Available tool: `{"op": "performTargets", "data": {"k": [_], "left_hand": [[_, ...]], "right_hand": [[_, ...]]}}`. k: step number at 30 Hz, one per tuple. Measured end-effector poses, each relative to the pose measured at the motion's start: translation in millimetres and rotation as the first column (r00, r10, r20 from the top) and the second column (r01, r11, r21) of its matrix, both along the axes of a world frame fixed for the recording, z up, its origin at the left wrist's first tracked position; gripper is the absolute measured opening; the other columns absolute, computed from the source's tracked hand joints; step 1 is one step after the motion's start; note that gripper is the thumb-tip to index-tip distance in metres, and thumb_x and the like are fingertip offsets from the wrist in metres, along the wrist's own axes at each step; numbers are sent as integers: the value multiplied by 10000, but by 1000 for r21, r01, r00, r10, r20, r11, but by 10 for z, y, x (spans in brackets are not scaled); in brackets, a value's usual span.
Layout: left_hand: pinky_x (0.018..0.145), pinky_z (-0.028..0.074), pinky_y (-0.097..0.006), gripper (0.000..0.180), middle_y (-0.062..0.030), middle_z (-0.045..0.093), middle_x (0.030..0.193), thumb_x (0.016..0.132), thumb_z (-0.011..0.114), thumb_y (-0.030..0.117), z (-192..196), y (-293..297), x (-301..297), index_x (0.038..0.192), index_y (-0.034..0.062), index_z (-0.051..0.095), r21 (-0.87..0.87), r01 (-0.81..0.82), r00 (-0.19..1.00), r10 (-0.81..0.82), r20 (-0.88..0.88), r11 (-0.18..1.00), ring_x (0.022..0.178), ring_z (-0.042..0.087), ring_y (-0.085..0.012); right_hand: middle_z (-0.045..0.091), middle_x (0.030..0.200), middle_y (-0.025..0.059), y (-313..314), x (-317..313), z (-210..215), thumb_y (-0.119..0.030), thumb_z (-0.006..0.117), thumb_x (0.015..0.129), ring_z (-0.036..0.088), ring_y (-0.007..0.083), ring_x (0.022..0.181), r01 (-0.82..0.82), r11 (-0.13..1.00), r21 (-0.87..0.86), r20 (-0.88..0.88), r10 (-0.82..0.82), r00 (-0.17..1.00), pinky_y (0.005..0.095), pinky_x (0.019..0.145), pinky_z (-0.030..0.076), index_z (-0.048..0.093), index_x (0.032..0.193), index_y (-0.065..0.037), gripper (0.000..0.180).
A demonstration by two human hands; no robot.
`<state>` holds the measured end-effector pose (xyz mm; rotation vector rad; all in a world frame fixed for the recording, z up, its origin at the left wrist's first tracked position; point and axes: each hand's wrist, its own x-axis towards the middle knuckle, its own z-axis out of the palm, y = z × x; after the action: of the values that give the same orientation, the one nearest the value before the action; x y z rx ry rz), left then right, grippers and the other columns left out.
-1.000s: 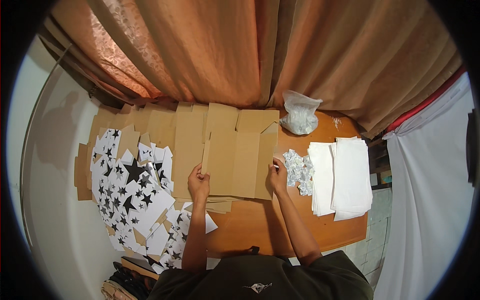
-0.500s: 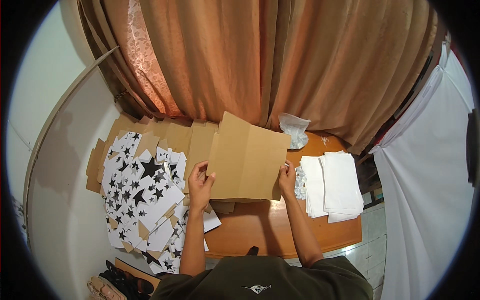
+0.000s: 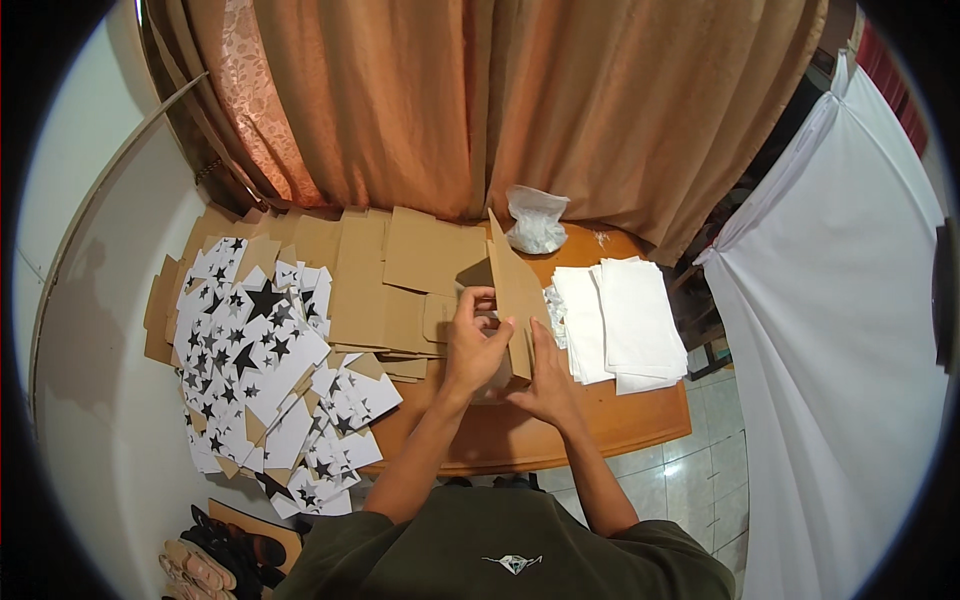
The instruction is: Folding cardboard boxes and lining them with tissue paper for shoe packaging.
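Left grip (image 3: 476,350) is clamping cardboard (image 3: 513,285), right grip (image 3: 550,390) resting spread against it; flat sheets (image 3: 358,285) are seemingly remaining at ten o'clock.

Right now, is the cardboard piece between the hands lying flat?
No, the cardboard piece is steeply upright between left hand and right hand.

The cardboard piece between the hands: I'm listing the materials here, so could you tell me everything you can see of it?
The cardboard piece is plain brown and flat-sided, with straight edges and a pointed upper corner. It is steeply upright, seen nearly edge-on, over the wooden table. The left hand touches its left side and the right hand its right. Whether its lower edge meets the table is unclear.
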<state>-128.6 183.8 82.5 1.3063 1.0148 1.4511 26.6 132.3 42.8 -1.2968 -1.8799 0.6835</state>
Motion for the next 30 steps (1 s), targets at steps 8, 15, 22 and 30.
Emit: {"op": "performTargets", "data": {"k": [8, 15, 22, 30], "left_hand": [[858, 558, -353, 380, -165, 670, 1137, 928, 742, 229, -221, -642, 1459, 1186, -21, 617, -58, 60, 982, -70, -173, 996, 1012, 687, -242], [942, 520, -402, 798, -260, 658, 1189, 873, 741, 515, -1185, -1283, 2052, 1389, -39, 489, 31, -488, 573, 347, -742, 872, 1090, 670, -330], [913, 534, -445, 803, -260, 668, 1177, 850, 746, 441, -1438, -1545, 2778, 1432, -24, 448, -514, -243, 928, 43, -370, 823, 1030, 687, -350], [927, 515, -503, 494, -284, 691, 1128, 827, 653, 117, -1834, -1743, 2778, 1285, -51, 574, -233, -422, 669, 127, -732, 876, 1067, 661, -438]], "right_hand": [[667, 1119, 254, -533, 1743, -595, 66, 521, 891, 640, 407, 1089, 341, 934, 109, -244, -308, 920, 412, 960, 492, 584, 1294, 35, 410], [692, 1013, 146, -955, 3078, -909, -203, 619, 1014, 640, 208, 922, 381, 901, -208, -515, -432, 740, 337, 835, 503, 647, 1132, 71, 300], [667, 1150, 108, -1020, 3673, -1313, -183, 642, 1003, 620, 191, 1086, 147, 921, -362, -646, -361, 673, 328, 917, 499, 613, 1213, 58, 321], [535, 1415, 238, -1199, 3588, -1294, 21, 557, 941, 515, 345, 1329, 73, 997, -13, -338, -73, 938, 369, 1117, 398, 456, 1483, -41, 556]]}}
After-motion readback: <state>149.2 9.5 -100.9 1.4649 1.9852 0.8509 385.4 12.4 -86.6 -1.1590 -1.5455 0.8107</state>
